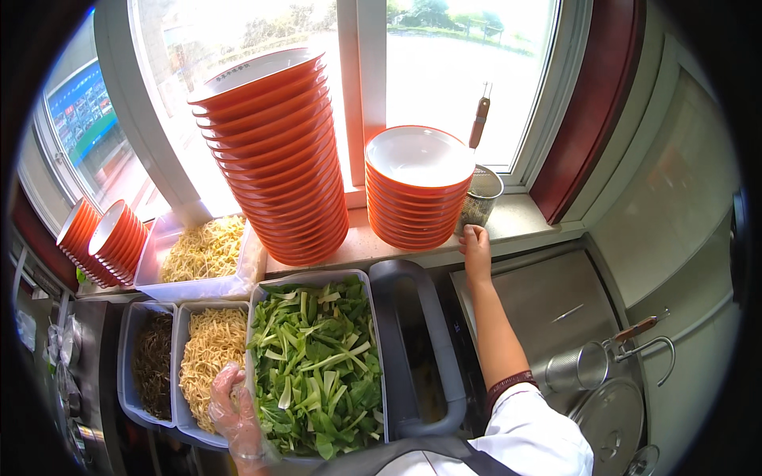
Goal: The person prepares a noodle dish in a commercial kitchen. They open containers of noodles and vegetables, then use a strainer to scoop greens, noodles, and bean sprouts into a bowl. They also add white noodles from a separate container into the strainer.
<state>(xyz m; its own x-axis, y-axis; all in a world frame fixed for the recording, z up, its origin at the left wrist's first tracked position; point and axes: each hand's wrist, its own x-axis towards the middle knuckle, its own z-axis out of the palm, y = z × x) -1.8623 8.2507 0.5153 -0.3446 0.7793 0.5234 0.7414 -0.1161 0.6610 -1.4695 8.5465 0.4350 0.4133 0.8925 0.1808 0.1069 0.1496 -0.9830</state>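
My left hand (233,410), in a clear plastic glove, is over the near right corner of a tub of pale yellow noodle-like strips (213,345). Its fingers are half curled and apart, with no clear hold on any strips. My bare right hand (475,244) reaches forward to the windowsill, fingers curled against the lower part of a wire-mesh noodle strainer (483,189). Whether they grip it is hidden. The strainer's wooden handle (480,122) points up before the window. Right of my left hand, a large tub holds chopped leafy greens (318,363).
A tall stack of orange bowls (280,172) and a shorter bowl stack (417,196) stand on the sill. Bean sprouts (205,249) fill a left tub; dark shreds (153,363) fill another. On the right are a steel worktop (547,291), a second strainer (577,366) and a round lid (613,416).
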